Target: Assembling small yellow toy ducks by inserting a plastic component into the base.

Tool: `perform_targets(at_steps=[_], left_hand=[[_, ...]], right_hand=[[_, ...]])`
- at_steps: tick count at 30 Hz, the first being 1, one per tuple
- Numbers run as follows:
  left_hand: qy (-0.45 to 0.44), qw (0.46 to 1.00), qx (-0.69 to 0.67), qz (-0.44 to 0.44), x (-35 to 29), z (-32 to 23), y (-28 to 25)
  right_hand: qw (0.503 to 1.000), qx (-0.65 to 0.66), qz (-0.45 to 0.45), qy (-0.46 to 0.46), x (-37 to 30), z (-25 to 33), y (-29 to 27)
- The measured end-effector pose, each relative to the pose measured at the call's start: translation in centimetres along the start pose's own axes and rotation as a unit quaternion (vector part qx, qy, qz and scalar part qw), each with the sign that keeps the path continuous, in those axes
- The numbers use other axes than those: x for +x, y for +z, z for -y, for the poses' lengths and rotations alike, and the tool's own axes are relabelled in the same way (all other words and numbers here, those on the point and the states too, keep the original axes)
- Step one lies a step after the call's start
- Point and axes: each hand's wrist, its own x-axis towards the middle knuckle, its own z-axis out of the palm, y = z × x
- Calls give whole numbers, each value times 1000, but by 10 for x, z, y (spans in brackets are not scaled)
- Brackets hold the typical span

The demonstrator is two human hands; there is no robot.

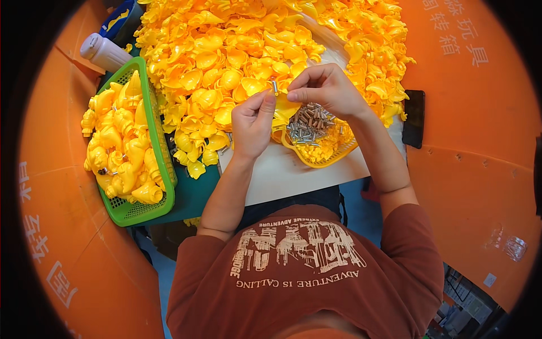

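My left hand (252,125) is closed, thumb against fingers, on a curved yellow plastic shell (284,111). A short silver metal pin (275,86) stands upright just above the left thumb tip. Close by on the right, my right hand (330,90) has thumb and forefinger drawn together in a pinch beside the shell; whatever lies between those fingertips is too small to make out. Below my hands is a yellow basket (322,164) holding loose metal pins (309,125), silver and copper-coloured, and small yellow pieces (324,151).
A big heap of yellow plastic shells (214,62) covers the far part of the table. At left stands a green basket (164,164) of joined yellow parts (125,147), with a white bottle (105,52) behind it. A dark phone (414,118) lies at right. Orange panels (468,169) flank both sides.
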Motion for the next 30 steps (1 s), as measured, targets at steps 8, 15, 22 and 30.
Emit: perform_targets(at_steps=[8,15,22,30], left_hand=[[-7,997,-1,-83,14,3,-18],[18,967,-108,-230,35,-5,-40],[-22,962,-95,-256,34,-21,-46],[-24,968,-88,-234,33,-16,-47]], right_hand=[[994,-85,37,-56,42,-10,17],[907,-331,-154,-211,102,-8,-5],[678,-692,-20,-247,120,-10,39],[566,-746,43,-348,124,-8,22]])
